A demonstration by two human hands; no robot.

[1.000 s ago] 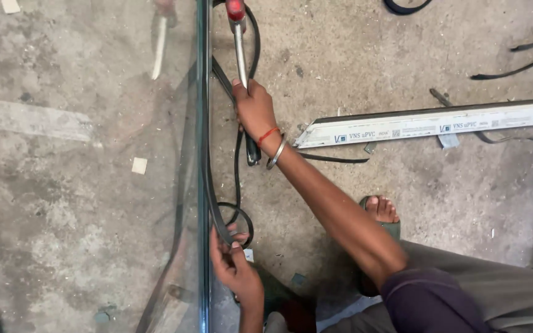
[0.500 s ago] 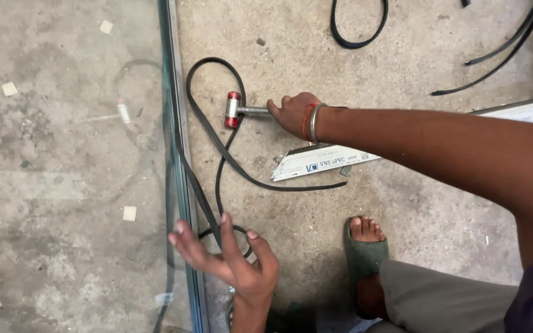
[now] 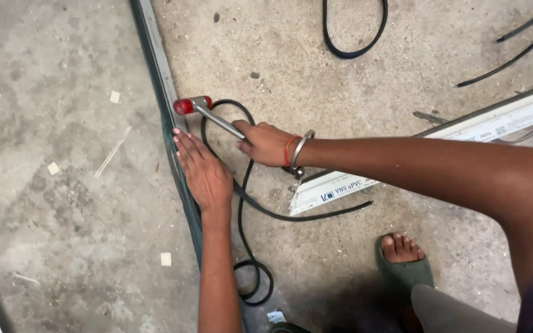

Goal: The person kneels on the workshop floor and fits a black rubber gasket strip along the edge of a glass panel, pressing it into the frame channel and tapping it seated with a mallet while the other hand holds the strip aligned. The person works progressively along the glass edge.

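In the head view, a small hammer point(image 3: 208, 115) with a red head and a metal shaft is gripped in the right hand point(image 3: 266, 143), the fingers being wrapped closed around the lower part of the shaft. The red head is held just above the concrete floor point(image 3: 340, 86), close beside the edge of a glass pane point(image 3: 174, 142) that runs diagonally across the floor. A metal bangle point(image 3: 300, 148) and an orange thread are worn on the right wrist.

The left hand point(image 3: 205, 172) is laid flat and open on the pane's edge, fingers stretched out and pointed toward the hammer head; nothing is held in it. A black rubber gasket strip point(image 3: 245, 203) is seen looping on the floor under and between the two arms (whether it is seated in the pane's edge cannot be told). A white plastic profile bar point(image 3: 464, 132) lies on the floor behind the right forearm. A foot in a green sandal point(image 3: 405, 265) is planted near the lower edge. Small white chips are scattered on the concrete at the left.
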